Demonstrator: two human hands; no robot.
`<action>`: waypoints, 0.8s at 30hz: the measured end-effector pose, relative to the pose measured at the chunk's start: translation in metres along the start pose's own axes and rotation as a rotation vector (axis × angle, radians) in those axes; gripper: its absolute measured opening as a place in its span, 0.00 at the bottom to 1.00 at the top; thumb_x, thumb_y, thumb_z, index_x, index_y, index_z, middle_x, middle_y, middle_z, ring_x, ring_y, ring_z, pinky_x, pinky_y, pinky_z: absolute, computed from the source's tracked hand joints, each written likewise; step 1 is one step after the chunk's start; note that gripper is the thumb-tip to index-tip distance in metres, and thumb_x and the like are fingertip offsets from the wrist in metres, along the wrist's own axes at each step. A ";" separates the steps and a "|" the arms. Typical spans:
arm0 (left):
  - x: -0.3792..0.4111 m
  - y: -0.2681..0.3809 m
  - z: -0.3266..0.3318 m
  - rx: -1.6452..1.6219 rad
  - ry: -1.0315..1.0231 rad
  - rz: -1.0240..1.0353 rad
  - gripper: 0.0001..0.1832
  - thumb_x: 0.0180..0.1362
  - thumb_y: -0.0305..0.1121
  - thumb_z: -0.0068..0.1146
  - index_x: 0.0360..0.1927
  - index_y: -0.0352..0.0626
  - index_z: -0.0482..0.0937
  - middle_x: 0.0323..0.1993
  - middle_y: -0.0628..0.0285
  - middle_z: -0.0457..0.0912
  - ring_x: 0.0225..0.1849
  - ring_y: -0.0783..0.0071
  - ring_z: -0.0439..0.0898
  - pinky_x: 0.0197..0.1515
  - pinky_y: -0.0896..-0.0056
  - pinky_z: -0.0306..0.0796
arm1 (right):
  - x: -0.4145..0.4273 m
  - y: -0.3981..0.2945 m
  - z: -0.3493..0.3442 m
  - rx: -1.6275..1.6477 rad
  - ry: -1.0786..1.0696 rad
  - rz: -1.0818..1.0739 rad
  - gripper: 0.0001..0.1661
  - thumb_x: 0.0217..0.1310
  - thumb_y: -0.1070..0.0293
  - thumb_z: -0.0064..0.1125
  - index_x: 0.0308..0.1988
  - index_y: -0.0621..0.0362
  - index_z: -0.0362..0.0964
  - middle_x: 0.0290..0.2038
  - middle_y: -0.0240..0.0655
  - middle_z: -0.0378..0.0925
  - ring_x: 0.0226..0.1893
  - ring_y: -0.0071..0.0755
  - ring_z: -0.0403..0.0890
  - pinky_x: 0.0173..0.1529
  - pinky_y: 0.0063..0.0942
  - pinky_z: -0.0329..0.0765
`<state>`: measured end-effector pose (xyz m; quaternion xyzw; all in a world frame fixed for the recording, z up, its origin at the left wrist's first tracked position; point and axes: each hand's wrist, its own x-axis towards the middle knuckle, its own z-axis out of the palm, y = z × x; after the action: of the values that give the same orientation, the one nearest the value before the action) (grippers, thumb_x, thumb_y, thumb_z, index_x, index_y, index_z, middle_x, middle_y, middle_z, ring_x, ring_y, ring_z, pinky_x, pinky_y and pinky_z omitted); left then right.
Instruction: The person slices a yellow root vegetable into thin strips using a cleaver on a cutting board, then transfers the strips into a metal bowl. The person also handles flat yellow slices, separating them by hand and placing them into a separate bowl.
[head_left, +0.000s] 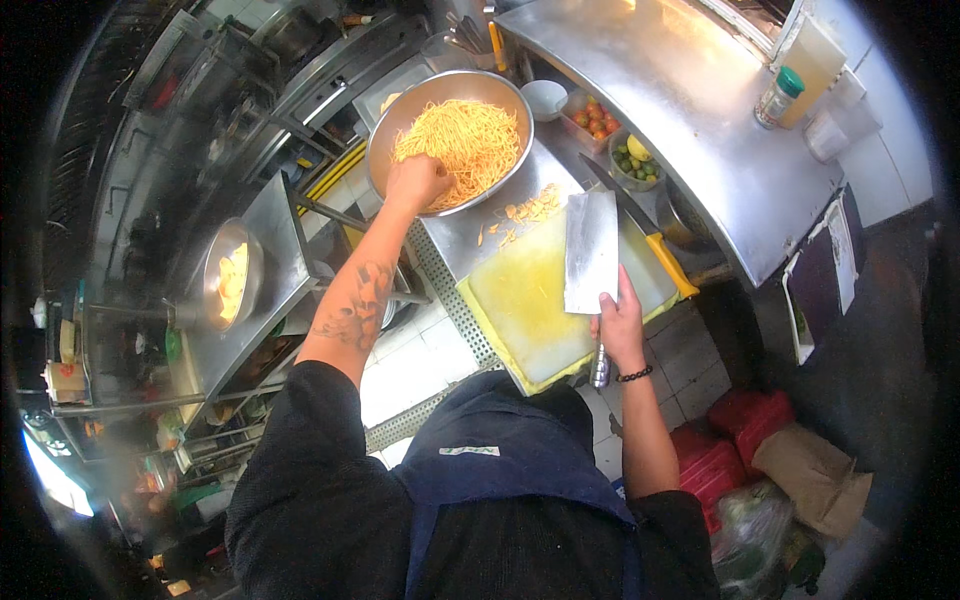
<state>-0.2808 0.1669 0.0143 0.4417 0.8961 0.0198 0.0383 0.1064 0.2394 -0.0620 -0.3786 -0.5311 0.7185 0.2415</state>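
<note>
My left hand reaches over the near left rim of a large steel bowl. Its curled fingers touch a heap of thin yellow-orange strands, and I cannot tell whether they pinch any. In my right hand is a Chinese cleaver, gripped by its metal handle, with the wide blade pointing away from me above the cutting board. The board is stained yellow and lies on a yellow cloth. Beyond its far edge, thin yellow-orange slices are scattered on the steel counter.
Right of the board lies a yellow-handled knife. Behind it stand a tub of limes, a tub of tomatoes and a white bowl. A raised steel shelf curves along the right. Another steel bowl holds yellow pieces at left.
</note>
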 end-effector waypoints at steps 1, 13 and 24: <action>-0.003 0.001 0.004 -0.005 -0.023 -0.020 0.17 0.52 0.49 0.61 0.33 0.47 0.88 0.33 0.51 0.86 0.37 0.53 0.85 0.44 0.55 0.77 | 0.002 0.002 -0.001 0.001 -0.002 0.003 0.35 0.70 0.79 0.42 0.73 0.59 0.47 0.36 0.37 0.77 0.17 0.20 0.70 0.19 0.22 0.70; 0.007 -0.017 -0.006 -0.183 0.015 -0.291 0.15 0.54 0.43 0.60 0.39 0.46 0.88 0.37 0.50 0.87 0.42 0.52 0.85 0.46 0.57 0.76 | 0.006 0.004 -0.001 -0.040 -0.050 0.046 0.34 0.71 0.78 0.41 0.73 0.60 0.46 0.36 0.36 0.77 0.17 0.19 0.70 0.19 0.21 0.71; 0.030 -0.106 -0.056 -0.542 -0.107 -0.058 0.13 0.56 0.36 0.59 0.37 0.35 0.85 0.27 0.59 0.86 0.29 0.72 0.83 0.35 0.69 0.75 | 0.005 0.006 0.012 -0.099 0.142 -0.028 0.35 0.71 0.77 0.44 0.73 0.61 0.46 0.36 0.35 0.78 0.16 0.18 0.70 0.18 0.21 0.70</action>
<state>-0.3877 0.1264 0.0609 0.3899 0.8671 0.2342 0.2030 0.0943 0.2347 -0.0673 -0.4327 -0.5529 0.6591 0.2695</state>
